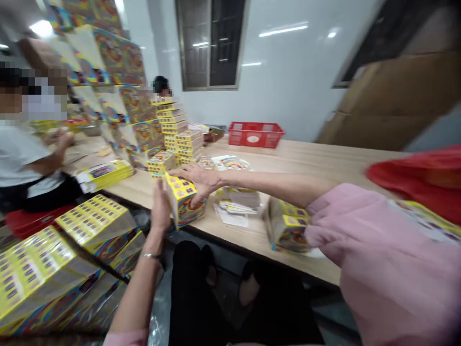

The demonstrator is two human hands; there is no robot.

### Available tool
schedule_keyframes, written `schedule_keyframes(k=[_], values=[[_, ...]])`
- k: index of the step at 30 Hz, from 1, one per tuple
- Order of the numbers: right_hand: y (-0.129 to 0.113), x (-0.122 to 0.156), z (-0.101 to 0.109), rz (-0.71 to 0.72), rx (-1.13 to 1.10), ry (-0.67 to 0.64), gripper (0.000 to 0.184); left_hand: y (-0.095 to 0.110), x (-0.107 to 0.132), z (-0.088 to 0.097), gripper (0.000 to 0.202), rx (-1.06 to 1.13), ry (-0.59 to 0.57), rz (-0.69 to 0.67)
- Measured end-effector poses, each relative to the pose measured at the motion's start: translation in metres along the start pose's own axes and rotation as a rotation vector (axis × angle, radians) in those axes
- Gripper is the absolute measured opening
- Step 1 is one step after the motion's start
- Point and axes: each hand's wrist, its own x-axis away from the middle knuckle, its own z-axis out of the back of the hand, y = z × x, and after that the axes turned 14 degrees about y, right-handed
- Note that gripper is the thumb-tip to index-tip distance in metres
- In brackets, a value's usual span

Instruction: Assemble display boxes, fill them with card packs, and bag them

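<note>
A yellow printed box (183,202) sits at the near edge of the wooden table (324,163). My right hand (196,179) lies across its top and right side, fingers curled over it. On the box's left side, my left hand (160,206) presses flat with fingers straight up. A bracelet shows on my left wrist. Another yellow box (288,226) lies on the table under my right arm, beside my pink sleeve. Loose paper slips (234,211) lie just right of the held box.
Tall stacks of the same boxes (118,96) rise at the table's left, with lower stacks (176,129) behind. Wrapped bundles (46,264) sit at lower left. A red basket (255,134) stands at the back. A seated person in a white shirt (21,158) works at left.
</note>
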Motion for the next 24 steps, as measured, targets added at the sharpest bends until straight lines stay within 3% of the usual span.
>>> schedule_keyframes(k=[3, 6, 8, 11, 13, 15, 19, 24], values=[[-0.029, 0.037, 0.082, -0.023, -0.14, 0.179, 0.113, 0.05, 0.023, -0.011, 0.032, 0.168, 0.041, -0.24], [-0.065, 0.1, 0.17, -0.188, -0.281, 0.295, 0.114, 0.085, 0.065, -0.032, 0.016, 0.34, -0.003, -0.411], [-0.09, 0.154, 0.217, -0.338, -0.315, 0.402, 0.113, 0.091, 0.101, -0.053, 0.014, 0.321, -0.141, -0.416], [-0.116, 0.239, 0.254, -0.581, -0.289, 0.615, 0.098, 0.077, 0.153, -0.094, 0.023, 0.003, -0.548, -0.485], [-0.125, 0.291, 0.259, -0.717, -0.256, 0.74, 0.086, 0.057, 0.178, -0.128, 0.033, -0.216, -0.848, -0.587], [-0.127, 0.335, 0.254, -0.818, -0.23, 0.834, 0.08, 0.034, 0.195, -0.164, 0.041, -0.345, -1.038, -0.673], [-0.112, 0.399, 0.229, -0.935, -0.231, 0.925, 0.084, -0.008, 0.205, -0.218, 0.043, -0.597, -1.171, -0.763], [-0.077, 0.445, 0.19, -0.994, -0.401, 1.005, 0.077, -0.024, 0.202, -0.234, 0.036, -0.813, -1.21, -0.889]])
